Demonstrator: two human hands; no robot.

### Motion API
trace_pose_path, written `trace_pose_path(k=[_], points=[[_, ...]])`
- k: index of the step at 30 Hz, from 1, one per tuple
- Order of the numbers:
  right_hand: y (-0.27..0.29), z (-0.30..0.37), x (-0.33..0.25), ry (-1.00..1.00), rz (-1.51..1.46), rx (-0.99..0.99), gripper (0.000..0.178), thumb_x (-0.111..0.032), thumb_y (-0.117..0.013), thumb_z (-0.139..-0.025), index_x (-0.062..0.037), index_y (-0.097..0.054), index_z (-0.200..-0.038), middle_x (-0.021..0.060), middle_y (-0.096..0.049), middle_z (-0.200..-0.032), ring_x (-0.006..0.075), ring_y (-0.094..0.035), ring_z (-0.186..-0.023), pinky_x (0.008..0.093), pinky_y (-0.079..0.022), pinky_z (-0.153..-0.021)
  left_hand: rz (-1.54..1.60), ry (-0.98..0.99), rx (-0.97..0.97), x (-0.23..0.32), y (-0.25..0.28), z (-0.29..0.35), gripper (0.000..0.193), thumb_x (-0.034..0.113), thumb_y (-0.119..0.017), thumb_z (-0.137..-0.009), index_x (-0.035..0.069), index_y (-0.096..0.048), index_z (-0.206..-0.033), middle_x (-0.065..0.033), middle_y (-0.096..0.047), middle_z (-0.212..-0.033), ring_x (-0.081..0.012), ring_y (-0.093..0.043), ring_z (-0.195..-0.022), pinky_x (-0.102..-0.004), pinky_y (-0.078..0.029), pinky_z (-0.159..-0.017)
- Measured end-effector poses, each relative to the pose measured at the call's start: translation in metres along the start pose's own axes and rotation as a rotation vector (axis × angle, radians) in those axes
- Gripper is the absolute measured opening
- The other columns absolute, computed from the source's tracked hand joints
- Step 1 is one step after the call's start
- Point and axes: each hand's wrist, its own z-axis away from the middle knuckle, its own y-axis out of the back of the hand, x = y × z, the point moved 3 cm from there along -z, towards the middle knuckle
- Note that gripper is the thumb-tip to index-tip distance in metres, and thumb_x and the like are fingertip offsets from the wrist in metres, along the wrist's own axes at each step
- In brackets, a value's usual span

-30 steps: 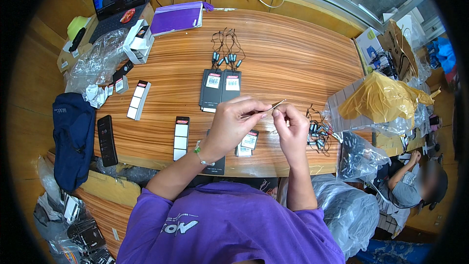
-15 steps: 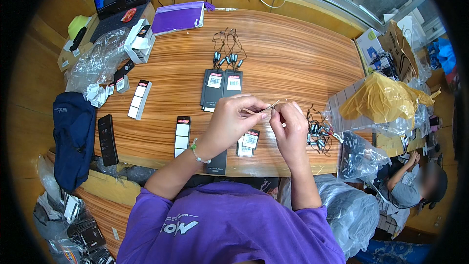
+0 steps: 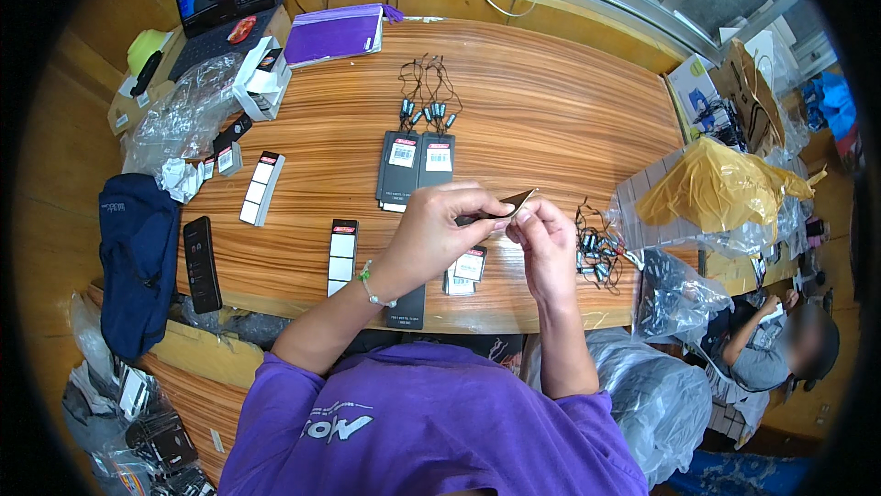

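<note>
Your left hand [image 3: 439, 225] and right hand [image 3: 548, 239] meet above the table's [image 3: 551, 101] near edge, both pinching one small brown card [image 3: 516, 200] — fingertips at each end, held up likely so you can work it in clear view. Under your hands lie small tagged packs [image 3: 468, 267]; a cable tangle [image 3: 596, 246] sits just right. Farther off — two dark packs [image 3: 415, 166], more cables [image 3: 427, 97], a purple folder [image 3: 335, 34]. Nothing blocks the card.

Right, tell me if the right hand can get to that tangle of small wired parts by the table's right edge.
Probably yes. The right hand is just left of the tangle of wired parts, with only bare table between. But both it and the left hand pinch a small brown card.
</note>
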Motion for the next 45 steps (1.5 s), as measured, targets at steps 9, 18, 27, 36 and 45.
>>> trace_pose_path(k=[9, 18, 27, 36, 45], points=[[-0.005, 0.008, -0.018, 0.309, 0.672, 0.076, 0.005, -0.002, -0.056, -0.083, 0.0006, -0.056, -0.078, 0.0002, -0.05, -0.065, 0.0048, -0.042, -0.061, 0.0227, -0.034, -0.052, 0.079, 0.058, -0.014, -0.002, 0.001, 0.001, 0.015, -0.002, -0.07, -0.072, -0.003, -0.067, -0.087, -0.0061, -0.063, -0.079, -0.0084, -0.058, -0.072, -0.0217, -0.049, -0.065], [-0.013, 0.004, -0.021, 0.318, 0.797, 0.066, 0.006, -0.001, -0.059, -0.076, 0.0021, -0.054, -0.077, 0.0086, -0.047, -0.061, 0.0164, -0.045, -0.054, 0.0278, -0.037, -0.052, 0.2, 0.14, 0.134, -0.006, -0.003, 0.003, 0.006, -0.001, -0.068, -0.076, -0.001, -0.066, -0.082, -0.0041, -0.064, -0.08, -0.0085, -0.062, -0.073, -0.0206, -0.05, -0.065], [-0.019, 0.002, -0.029, 0.686, 1.072, 0.008, 0.007, -0.002, -0.058, -0.077, 0.0003, -0.053, -0.073, 0.0089, -0.051, -0.062, 0.0214, -0.048, -0.056, 0.0321, -0.039, -0.052, -0.098, 0.013, 0.068, 0.002, 0.001, 0.004, 0.009, 0.001, -0.068, -0.074, -0.001, -0.066, -0.082, -0.0066, -0.065, -0.077, -0.0094, -0.062, -0.069, -0.0212, -0.05, -0.062], [0.001, 0.002, -0.004, -0.032, 0.093, -0.064, 0.014, -0.006, -0.051, -0.088, -0.0027, -0.053, -0.075, -0.0054, -0.044, -0.065, 0.0019, -0.035, -0.056, 0.02, -0.028, -0.048, -0.384, -0.349, 0.025, 0.013, 0.003, 0.004, 0.017, -0.001, -0.067, -0.069, 0.003, -0.066, -0.085, -0.0088, -0.064, -0.081, -0.0229, -0.063, -0.076, -0.0301, -0.05, -0.068], [-0.013, 0.01, -0.025, 0.536, 0.878, 0.109, 0.008, 0.003, -0.059, -0.075, 0.0015, -0.052, -0.073, 0.0099, -0.046, -0.062, 0.0211, -0.044, -0.055, 0.0328, -0.036, -0.051, -0.08, -0.101, 0.036, 0.007, -0.001, 0.007, 0.017, -0.003, -0.065, -0.074, 0.0, -0.066, -0.091, -0.0095, -0.064, -0.08, -0.0145, -0.062, -0.072, -0.0247, -0.05, -0.064]])
